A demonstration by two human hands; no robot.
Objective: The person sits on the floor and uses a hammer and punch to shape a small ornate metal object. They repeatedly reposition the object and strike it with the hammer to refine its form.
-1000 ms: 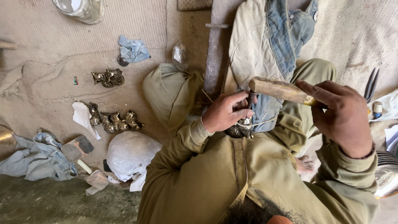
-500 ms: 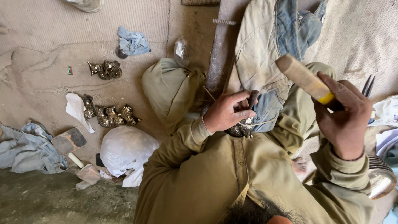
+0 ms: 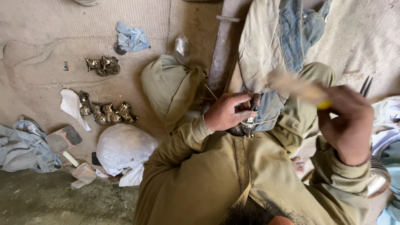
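Note:
My left hand (image 3: 228, 111) grips a dark metal punch (image 3: 253, 105) and holds it upright on a small ornate metal piece (image 3: 241, 129) resting in my lap. My right hand (image 3: 348, 121) is raised at the right and is closed on a wooden-handled hammer (image 3: 296, 86), which is blurred with motion and points left toward the punch. A strip of yellow shows on the handle just by my fingers. Both arms wear olive sleeves.
Two groups of small brass-coloured metal pieces (image 3: 106, 113) (image 3: 103, 65) lie on the sandy floor at left. Nearby are a white plastic bag (image 3: 125, 148), blue-grey cloths (image 3: 23, 146), an olive cloth bundle (image 3: 168, 89), a long wooden beam (image 3: 223, 46) and a shiny metal vessel (image 3: 378, 178) at right.
My right hand has lifted the hammer and now swings it down toward the punch, so it blurs. My left hand keeps the punch in place.

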